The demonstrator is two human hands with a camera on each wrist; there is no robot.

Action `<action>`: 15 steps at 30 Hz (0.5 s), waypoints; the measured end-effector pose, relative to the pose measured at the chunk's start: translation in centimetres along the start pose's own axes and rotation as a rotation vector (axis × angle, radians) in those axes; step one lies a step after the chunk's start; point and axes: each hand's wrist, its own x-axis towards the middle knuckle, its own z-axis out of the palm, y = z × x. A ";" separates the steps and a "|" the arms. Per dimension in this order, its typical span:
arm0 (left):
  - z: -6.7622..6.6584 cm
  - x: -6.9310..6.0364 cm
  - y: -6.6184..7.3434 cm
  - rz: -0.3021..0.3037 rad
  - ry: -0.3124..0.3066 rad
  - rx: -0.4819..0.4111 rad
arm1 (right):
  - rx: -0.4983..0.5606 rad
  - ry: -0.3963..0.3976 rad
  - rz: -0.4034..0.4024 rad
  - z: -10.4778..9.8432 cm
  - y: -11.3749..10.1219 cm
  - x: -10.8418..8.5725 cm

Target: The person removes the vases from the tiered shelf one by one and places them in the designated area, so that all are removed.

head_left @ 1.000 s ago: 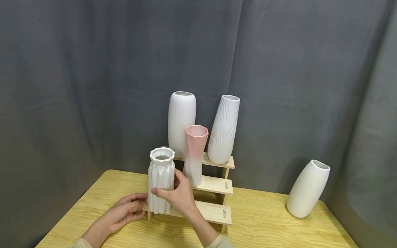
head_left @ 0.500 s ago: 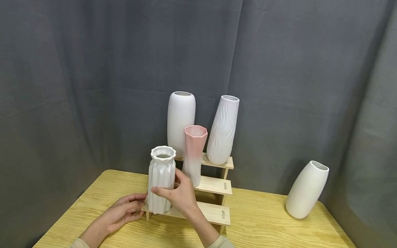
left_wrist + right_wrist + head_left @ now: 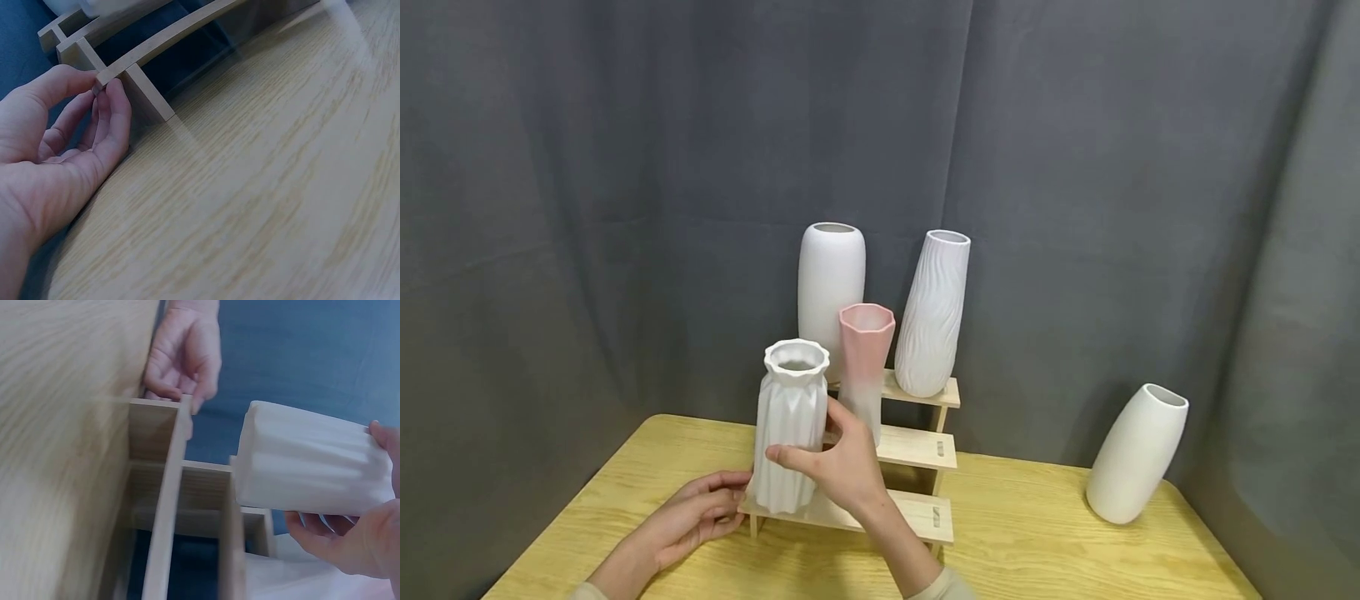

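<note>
My right hand (image 3: 847, 468) grips a white fluted vase (image 3: 790, 425) from its right side, thumb in front, over the left part of a three-step wooden stand (image 3: 917, 514). In the right wrist view a gap separates the base of the vase (image 3: 312, 464) from the lowest step (image 3: 167, 519). The fingers of my right hand (image 3: 359, 544) partly hide behind the vase. At the lowest step's left end, my left hand (image 3: 688, 518) pinches the corner between thumb and fingers, seen closely in the left wrist view, where the hand (image 3: 72, 140) meets the step (image 3: 165, 40).
A pink-and-white vase (image 3: 865, 358) stands on the middle step. On the top step are a smooth white vase (image 3: 830, 283) and a wavy-ribbed white one (image 3: 931, 325). Another white vase (image 3: 1137, 454) stands on the table (image 3: 1022, 533) at right, before a grey curtain (image 3: 1075, 208).
The fluted vase has risen slightly in my right hand's grip. My left hand keeps its hold on the stand's corner. The whole head view has shifted a little.
</note>
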 end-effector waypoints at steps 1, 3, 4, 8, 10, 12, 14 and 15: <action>0.0 0.0 0.0 -0.001 0.007 0.001 | 0.014 -0.001 -0.006 -0.2 -0.3 0.0; 0.1 0.2 0.0 -0.001 0.016 0.005 | 0.045 -0.002 -0.013 -0.5 -0.9 0.0; 0.1 0.3 0.0 -0.001 0.018 0.005 | 0.058 0.001 -0.014 -0.7 -1.2 0.0; 0.1 0.4 0.0 0.004 0.020 0.002 | 0.086 0.004 -0.017 -1.5 -2.7 -0.3; 0.1 0.4 0.0 0.008 0.015 -0.008 | 0.082 0.001 -0.029 -1.9 -3.3 -0.5; -0.1 0.3 0.0 0.012 0.009 -0.018 | 0.079 -0.004 -0.042 -2.3 -3.8 -0.6; -0.1 0.2 0.0 0.017 0.005 -0.027 | 0.073 -0.012 -0.066 -2.7 -4.2 -0.6; -0.2 0.2 -0.1 0.020 0.003 -0.028 | 0.069 -0.014 -0.077 -2.9 -4.5 -0.6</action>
